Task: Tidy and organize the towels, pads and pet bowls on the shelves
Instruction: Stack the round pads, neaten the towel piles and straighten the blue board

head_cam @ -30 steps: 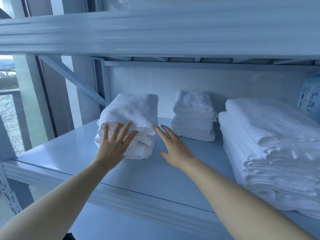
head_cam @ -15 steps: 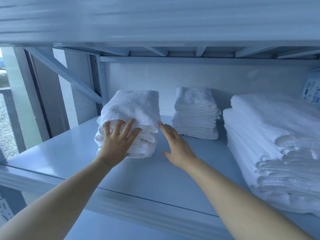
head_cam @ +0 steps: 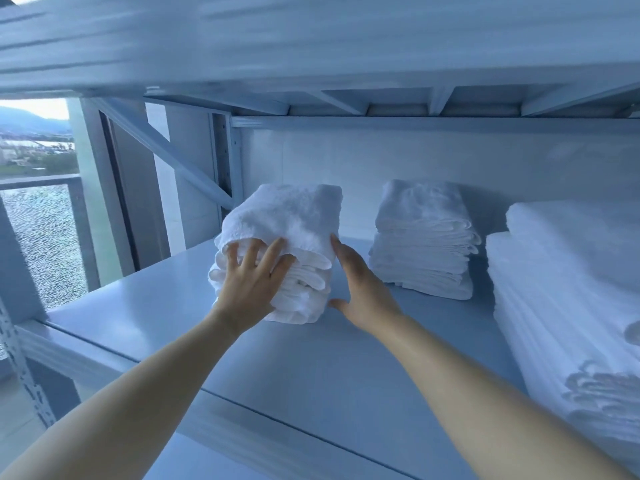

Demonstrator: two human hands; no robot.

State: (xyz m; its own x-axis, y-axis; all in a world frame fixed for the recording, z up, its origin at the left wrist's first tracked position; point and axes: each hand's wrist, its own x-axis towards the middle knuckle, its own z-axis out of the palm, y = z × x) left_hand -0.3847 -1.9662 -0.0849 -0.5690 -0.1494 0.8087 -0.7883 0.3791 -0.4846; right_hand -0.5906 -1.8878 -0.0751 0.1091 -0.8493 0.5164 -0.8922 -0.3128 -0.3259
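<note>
The left hand (head_cam: 251,289) has its fingers spread, pressed flat on the front folds of a plush white terry towel stack (head_cam: 294,216). The stack is rounded on top and stands on the smooth grey metal shelf (head_cam: 311,375). The right hand (head_cam: 363,292) has its fingers straight and together, against that stack's right side. Beyond those fingers stands a flatter folded stack (head_cam: 422,237). Further right is a large stack (head_cam: 571,289), cut off at the frame edge.
</note>
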